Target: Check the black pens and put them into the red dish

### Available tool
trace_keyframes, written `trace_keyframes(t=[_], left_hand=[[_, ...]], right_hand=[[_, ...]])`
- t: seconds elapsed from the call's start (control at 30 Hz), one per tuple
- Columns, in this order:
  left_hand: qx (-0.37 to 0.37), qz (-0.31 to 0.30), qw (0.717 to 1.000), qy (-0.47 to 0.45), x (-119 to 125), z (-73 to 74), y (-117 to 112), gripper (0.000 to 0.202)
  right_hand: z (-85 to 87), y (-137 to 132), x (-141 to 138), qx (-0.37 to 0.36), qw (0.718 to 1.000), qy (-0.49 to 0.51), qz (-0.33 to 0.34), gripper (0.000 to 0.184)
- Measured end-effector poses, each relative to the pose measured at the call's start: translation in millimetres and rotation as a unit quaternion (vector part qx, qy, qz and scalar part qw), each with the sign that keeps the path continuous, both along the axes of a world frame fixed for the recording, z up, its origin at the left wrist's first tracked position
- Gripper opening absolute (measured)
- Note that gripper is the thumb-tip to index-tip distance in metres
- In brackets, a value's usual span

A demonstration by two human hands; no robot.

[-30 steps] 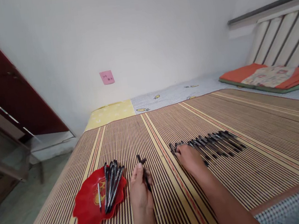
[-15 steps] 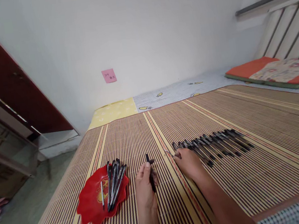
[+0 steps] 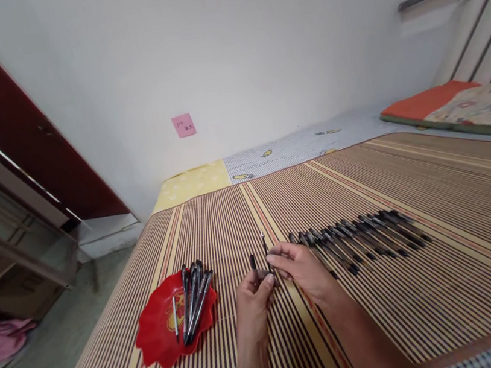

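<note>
My left hand (image 3: 253, 301) is closed on a black pen part (image 3: 252, 261), whose dark end sticks up past the fingers; the rest of it is hidden in the grip. Right beside it, my right hand (image 3: 294, 262) pinches a slim dark pen refill (image 3: 263, 242), held upright with its silvery tip on top. The refill's lower end is at my left thumb and fingertips. To the left, a red scalloped dish (image 3: 150, 331) holds several black pens (image 3: 196, 297) and one thin white stick (image 3: 176, 320), perhaps another refill.
A row of several black pens (image 3: 358, 238) lies slantwise on the striped bamboo mat (image 3: 215, 231), just right of my right hand. Folded orange cloth (image 3: 432, 100) sits at the far right. A pink note (image 3: 184, 125) is stuck on the wall behind the bed.
My right hand has moved left from the pen row to my left hand, and the refill has turned from slanting to upright. The view has shifted slightly.
</note>
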State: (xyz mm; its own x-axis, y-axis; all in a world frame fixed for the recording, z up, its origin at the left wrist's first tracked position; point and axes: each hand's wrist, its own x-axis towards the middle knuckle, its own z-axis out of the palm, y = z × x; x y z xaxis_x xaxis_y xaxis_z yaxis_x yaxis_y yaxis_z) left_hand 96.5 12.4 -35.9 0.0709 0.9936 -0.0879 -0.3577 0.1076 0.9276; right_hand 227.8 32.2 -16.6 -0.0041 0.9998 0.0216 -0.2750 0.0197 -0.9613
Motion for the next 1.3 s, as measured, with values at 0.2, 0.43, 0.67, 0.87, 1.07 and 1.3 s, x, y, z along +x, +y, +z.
trace_keyframes(t=[0.2,0.43,0.67,0.87,1.07,1.3], left_hand=[[0.004,-0.002,1.000,0.025,-3,0.8,-2,0.029],[0.033,-0.008,0.997,0.071,2,2.1,-3,0.026],[0.058,-0.002,0.992,0.115,2,8.9,-5,0.027],[0.092,-0.049,0.986,0.127,0,17.9,-13,0.048],[0.143,-0.081,0.970,0.177,0,21.5,-15,0.039],[0.140,-0.120,0.973,0.137,1,19.9,-13,0.036]], right_hand=[[10.2,-2,18,0.020,0.998,0.014,-0.057,0.040],[13.0,0,18,0.037,0.994,0.053,-0.092,0.030],[23.2,-5,22,0.044,0.994,0.048,-0.083,0.027],[38.9,-13,36,0.108,0.965,0.116,-0.208,0.021],[62.1,-30,39,0.172,0.934,0.142,-0.278,0.012],[58.1,-31,38,0.169,0.947,0.104,-0.254,0.016]])
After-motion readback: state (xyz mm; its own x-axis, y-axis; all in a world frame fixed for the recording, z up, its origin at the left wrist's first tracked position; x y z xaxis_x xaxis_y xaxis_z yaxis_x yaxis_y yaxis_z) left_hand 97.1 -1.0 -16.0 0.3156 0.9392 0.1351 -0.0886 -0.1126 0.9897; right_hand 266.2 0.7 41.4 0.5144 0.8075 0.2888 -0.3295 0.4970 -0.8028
